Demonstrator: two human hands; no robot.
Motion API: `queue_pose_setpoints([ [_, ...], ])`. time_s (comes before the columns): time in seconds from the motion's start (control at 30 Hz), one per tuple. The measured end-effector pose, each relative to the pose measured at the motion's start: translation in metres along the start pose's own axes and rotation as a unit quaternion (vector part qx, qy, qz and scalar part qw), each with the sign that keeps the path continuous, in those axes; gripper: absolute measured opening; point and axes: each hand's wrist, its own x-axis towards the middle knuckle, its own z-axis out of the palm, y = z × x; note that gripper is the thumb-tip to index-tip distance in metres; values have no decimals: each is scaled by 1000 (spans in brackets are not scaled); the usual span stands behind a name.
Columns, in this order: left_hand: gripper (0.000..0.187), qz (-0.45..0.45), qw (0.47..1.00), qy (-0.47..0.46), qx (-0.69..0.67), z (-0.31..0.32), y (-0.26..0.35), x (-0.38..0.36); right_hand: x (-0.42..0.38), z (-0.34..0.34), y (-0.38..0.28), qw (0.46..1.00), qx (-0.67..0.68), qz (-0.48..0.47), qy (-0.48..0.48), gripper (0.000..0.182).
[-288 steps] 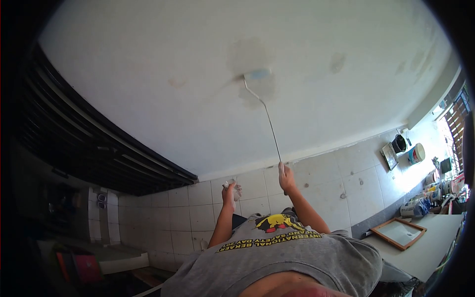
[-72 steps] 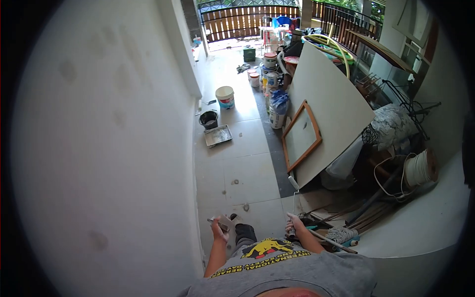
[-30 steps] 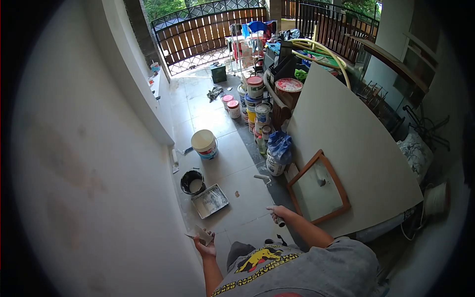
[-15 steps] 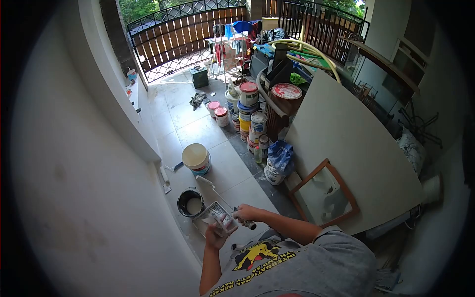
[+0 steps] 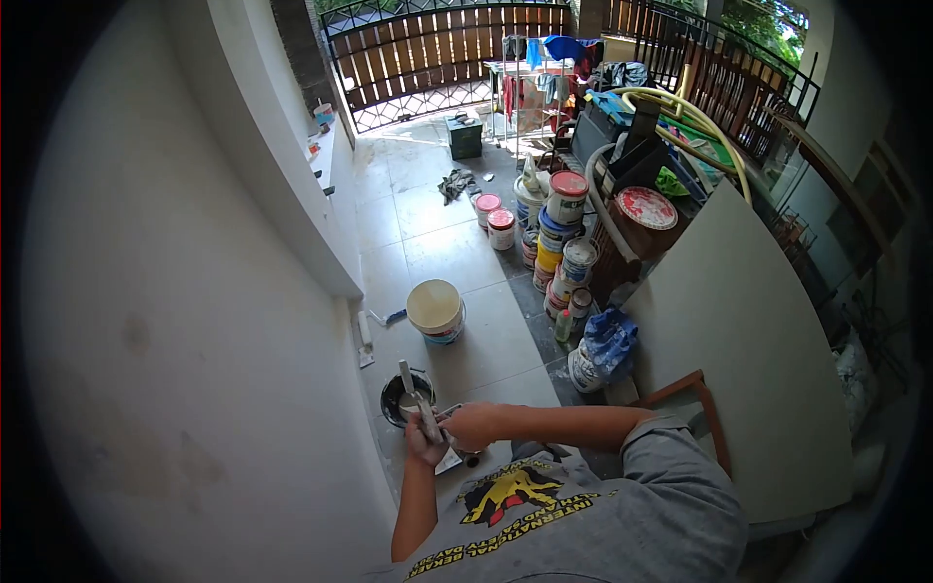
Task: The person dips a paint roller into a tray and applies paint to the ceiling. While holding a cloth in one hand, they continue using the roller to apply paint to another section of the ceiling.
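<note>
My left hand (image 5: 424, 443) is wrapped round a grey, plaster-smeared flat tool (image 5: 429, 422), held near the black bucket (image 5: 394, 408). My right hand (image 5: 468, 428) is closed beside it, its fingers close to the left hand; a dark round handle end (image 5: 472, 460) shows beneath it. A pale blade-like piece (image 5: 405, 377) sticks up above the tool, over the bucket's opening. Greyish-white mix (image 5: 409, 403) is partly visible inside the bucket. Below my hands, only a corner of the white tray (image 5: 449, 462) shows, the rest hidden by hands and arm.
An open cream bucket (image 5: 434, 307) stands ahead on the tiles, with rollers (image 5: 364, 330) by the left wall. Stacked paint cans (image 5: 559, 231) line the right. A large board (image 5: 748, 360) leans there beside a wood-framed panel (image 5: 714, 418).
The view has turned left, so the scene sits further right. My hands have come closer together, the held tool now looks more upright, and the tray is mostly covered.
</note>
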Motion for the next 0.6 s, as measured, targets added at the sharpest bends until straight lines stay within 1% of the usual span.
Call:
queue_pose_setpoints([
  [0.03,39,79,990,33,108,16,-6,-1,8,-19,0,992,-93,-80,-3,26],
  [0.07,41,154,962,66,216,46,-14,0,14,-41,-2,970,-184,-158,0,23],
  [0.13,42,209,939,65,266,74,-17,22,-4,-100,-37,936,-186,-278,112,17],
  [0.17,40,193,958,33,211,79,-12,35,-5,-123,-56,907,-208,-348,114,17],
  [0.23,37,159,982,-23,96,76,-4,56,-27,-176,-99,797,-296,-521,74,20],
  [0.27,35,141,988,-44,35,66,-4,60,-45,-192,-125,756,-362,-544,39,24],
  [0.3,34,122,990,-65,-24,51,-1,63,-63,-204,-146,687,-430,-585,18,29],
  [0.33,49,201,978,40,-45,3,-3,75,-73,-213,-158,660,-444,-606,14,29],
  [0.37,49,208,975,61,-50,-6,-7,75,-75,-217,-153,660,-435,-612,25,29],
  [0.4,48,215,971,92,-48,-1,-10,68,-74,-223,-142,675,-413,-610,41,30],
  [0.5,48,212,969,120,-40,35,-20,55,-47,-211,-91,752,-321,-572,62,30],
  [0.53,48,218,967,126,-39,42,-20,54,-33,-204,-74,783,-287,-549,56,31],
  [0.6,48,236,961,133,-49,52,-21,51,-11,-182,-47,825,-247,-506,41,32],
])
